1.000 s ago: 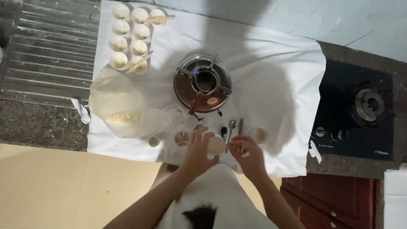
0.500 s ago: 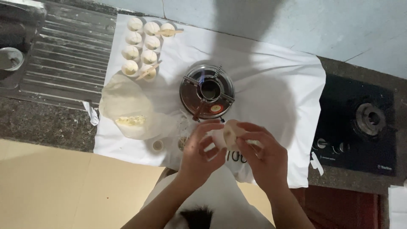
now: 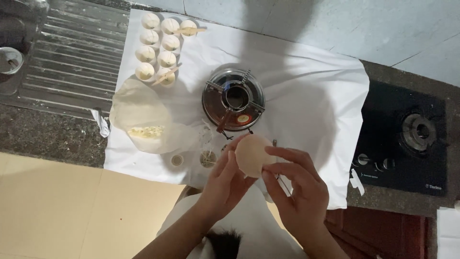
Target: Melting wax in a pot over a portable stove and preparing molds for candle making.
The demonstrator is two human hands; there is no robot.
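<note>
I hold a small round cup filled with pale cream material, lifted above the white cloth, its top facing me. My left hand cups it from the left and below. My right hand pinches its right edge with the fingertips. Just beyond the cup stands a round metal burner with a small pot on its stand. Two small open cups sit on the cloth left of my hands.
Several filled cups stand in rows at the cloth's far left, two with wooden sticks across them. A plastic bag of pale flakes lies below them. A black gas hob is at the right, a steel drainboard at the left.
Both hands lifted the cup off the cloth and raised it toward me, turning its filled top into view. The spoon and small items near the front edge are now hidden behind my hands.
</note>
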